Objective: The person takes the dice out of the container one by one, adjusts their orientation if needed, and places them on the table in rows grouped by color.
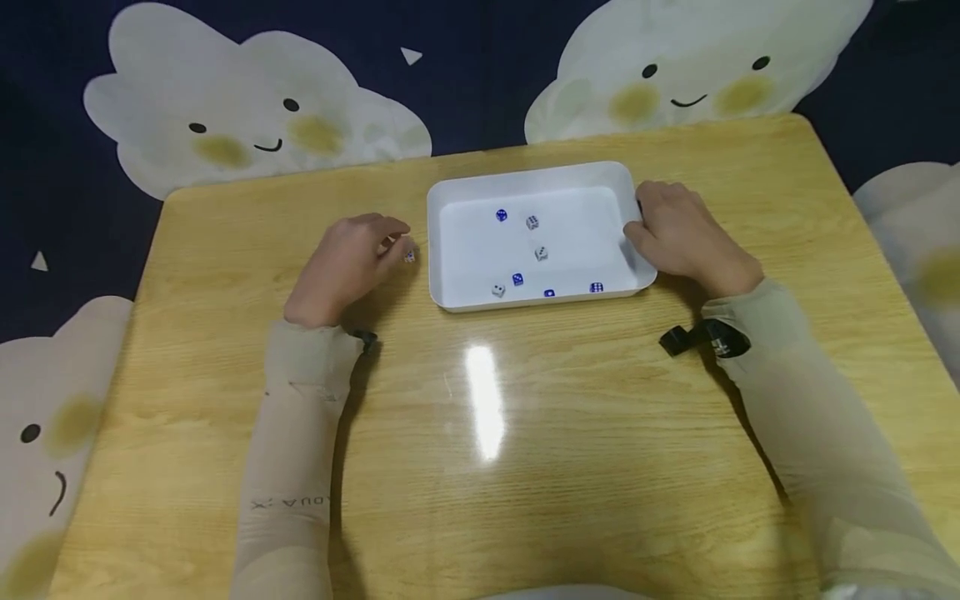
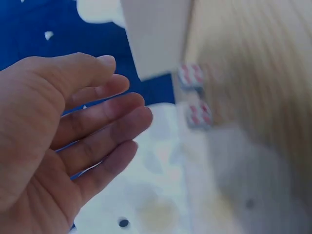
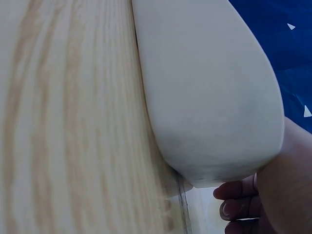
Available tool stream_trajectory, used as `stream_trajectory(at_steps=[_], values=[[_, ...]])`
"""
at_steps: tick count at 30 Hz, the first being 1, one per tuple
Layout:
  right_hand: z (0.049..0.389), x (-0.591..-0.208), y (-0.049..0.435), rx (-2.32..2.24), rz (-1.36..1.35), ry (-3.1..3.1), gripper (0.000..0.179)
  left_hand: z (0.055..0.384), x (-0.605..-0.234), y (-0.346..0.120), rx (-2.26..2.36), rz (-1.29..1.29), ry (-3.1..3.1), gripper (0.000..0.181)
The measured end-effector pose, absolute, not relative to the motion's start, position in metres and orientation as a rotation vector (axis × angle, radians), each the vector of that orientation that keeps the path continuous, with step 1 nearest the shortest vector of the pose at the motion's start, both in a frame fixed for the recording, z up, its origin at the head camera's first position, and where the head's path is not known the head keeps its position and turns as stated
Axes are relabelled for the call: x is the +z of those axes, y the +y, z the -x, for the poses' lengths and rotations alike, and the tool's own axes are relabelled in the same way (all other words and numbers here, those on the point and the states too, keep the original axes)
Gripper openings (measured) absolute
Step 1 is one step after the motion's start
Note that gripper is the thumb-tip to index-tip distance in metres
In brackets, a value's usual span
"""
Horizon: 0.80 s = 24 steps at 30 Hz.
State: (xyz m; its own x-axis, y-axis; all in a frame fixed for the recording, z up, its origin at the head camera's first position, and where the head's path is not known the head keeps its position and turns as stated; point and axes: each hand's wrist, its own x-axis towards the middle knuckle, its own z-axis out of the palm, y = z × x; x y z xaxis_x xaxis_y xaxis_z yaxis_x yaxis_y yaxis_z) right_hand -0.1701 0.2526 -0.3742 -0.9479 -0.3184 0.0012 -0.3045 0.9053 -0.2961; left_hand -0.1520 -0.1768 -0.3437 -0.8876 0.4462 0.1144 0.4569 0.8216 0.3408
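Note:
A white rectangular tray (image 1: 465, 250) lies on the table, with several blue dice (image 1: 517, 279) and three white dice (image 1: 542, 253) spread over its floor. My right hand (image 1: 682, 233) grips the tray's right end, thumb over the rim; in the right wrist view fingers curl behind the tray wall (image 3: 209, 87). Left of the tray hovers my left hand (image 1: 345, 265), fingers loosely bent. The left wrist view shows thumb and fingers apart, holding nothing. Close to its fingertips are two white dice (image 2: 199, 115) with reddish pips, blurred; the head view shows a small die (image 1: 409, 256) there.
The wood-grain table (image 1: 480, 517) runs under both forearms and carries a bright light reflection. Dark blue cloth with smiling white clouds (image 1: 247, 108) surrounds its edges. A black strap with a small camera (image 1: 705, 337) sits on the right wrist.

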Motion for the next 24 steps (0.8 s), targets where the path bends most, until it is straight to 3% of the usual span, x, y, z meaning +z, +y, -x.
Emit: stream_trajectory(at_steps=[12, 24], values=[[0.170, -0.379, 0.250, -0.436, 0.455, 3.002, 0.026, 0.142, -0.330, -0.120, -0.607, 1.064, -2.922, 0.028], [0.171, -0.376, 0.252, -0.431, 0.449, 3.012, 0.026, 0.131, -0.338, -0.099, -0.610, 1.203, -2.962, 0.027]])
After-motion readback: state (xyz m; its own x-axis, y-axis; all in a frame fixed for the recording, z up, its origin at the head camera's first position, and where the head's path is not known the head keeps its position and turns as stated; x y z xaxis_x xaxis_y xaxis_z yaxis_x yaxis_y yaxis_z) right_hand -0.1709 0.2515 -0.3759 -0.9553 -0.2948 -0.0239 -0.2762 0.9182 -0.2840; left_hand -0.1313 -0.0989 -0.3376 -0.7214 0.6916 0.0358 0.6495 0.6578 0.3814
